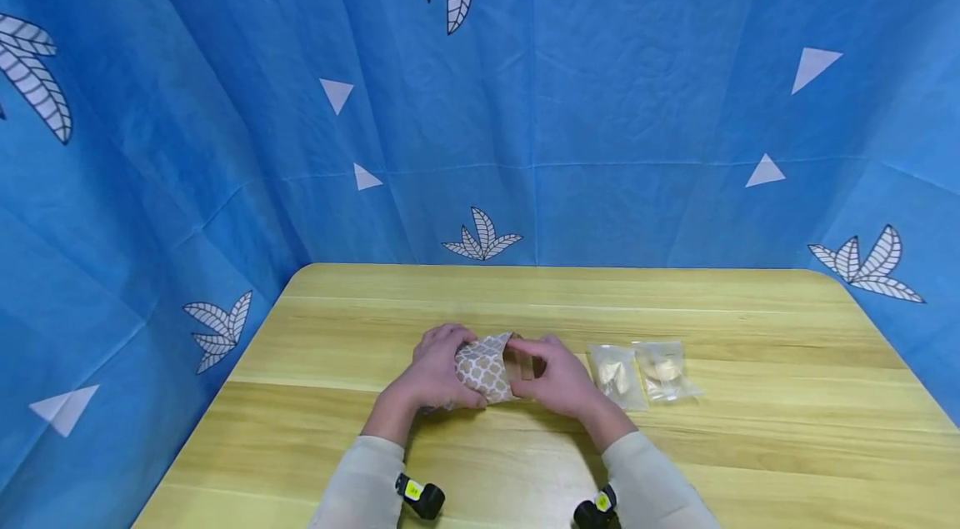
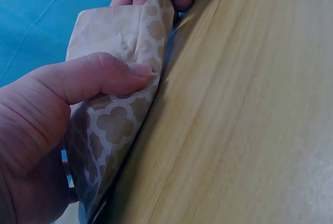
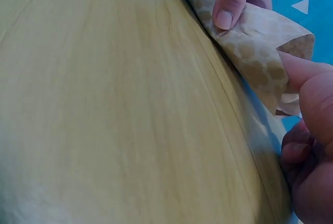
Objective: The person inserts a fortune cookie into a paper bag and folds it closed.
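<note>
A paper bag (image 1: 482, 368) with a white-and-tan lattice pattern lies on its side above the wooden table, its mouth facing right. My left hand (image 1: 442, 371) grips the bag's body, the thumb (image 2: 112, 75) pressed on the near face and the fingers behind it. At the bag's mouth is my right hand (image 1: 555, 379), its index finger and thumb spread apart at the rim. In the right wrist view, one digit of the right hand (image 3: 317, 94) reaches into the opening, while other fingers curl below it. The plain brown inside shows between them.
Two small clear packets, a left one (image 1: 617, 377) and a right one (image 1: 664, 371), lie on the table (image 1: 757, 446) right of my right hand, each with a pale item inside. A blue patterned cloth (image 1: 637, 137) hangs behind the table and along its left side.
</note>
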`<state>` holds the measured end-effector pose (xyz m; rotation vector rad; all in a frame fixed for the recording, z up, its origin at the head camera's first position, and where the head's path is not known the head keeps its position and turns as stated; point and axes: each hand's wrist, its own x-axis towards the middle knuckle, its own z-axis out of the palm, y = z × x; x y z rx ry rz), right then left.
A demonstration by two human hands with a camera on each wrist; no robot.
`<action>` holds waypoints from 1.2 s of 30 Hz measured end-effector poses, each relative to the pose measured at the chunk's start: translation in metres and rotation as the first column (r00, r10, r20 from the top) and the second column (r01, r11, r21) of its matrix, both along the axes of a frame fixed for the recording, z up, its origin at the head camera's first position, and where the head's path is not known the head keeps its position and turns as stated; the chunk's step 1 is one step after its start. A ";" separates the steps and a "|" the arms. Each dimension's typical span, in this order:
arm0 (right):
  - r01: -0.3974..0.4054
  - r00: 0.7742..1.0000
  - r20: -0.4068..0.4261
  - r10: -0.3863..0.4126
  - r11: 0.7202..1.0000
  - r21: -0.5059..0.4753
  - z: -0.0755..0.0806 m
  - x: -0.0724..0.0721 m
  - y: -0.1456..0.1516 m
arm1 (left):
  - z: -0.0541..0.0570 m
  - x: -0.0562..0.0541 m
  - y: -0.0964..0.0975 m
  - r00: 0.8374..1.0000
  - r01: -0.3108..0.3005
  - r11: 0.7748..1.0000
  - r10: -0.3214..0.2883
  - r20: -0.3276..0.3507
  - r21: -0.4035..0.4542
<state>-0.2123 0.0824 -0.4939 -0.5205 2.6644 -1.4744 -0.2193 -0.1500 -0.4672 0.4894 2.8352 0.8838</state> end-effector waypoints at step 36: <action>-0.185 0.982 -0.044 0.184 0.983 -0.015 0.001 0.001 0.006 | -0.004 0.000 0.000 1.000 0.014 0.996 -0.016 0.026 0.091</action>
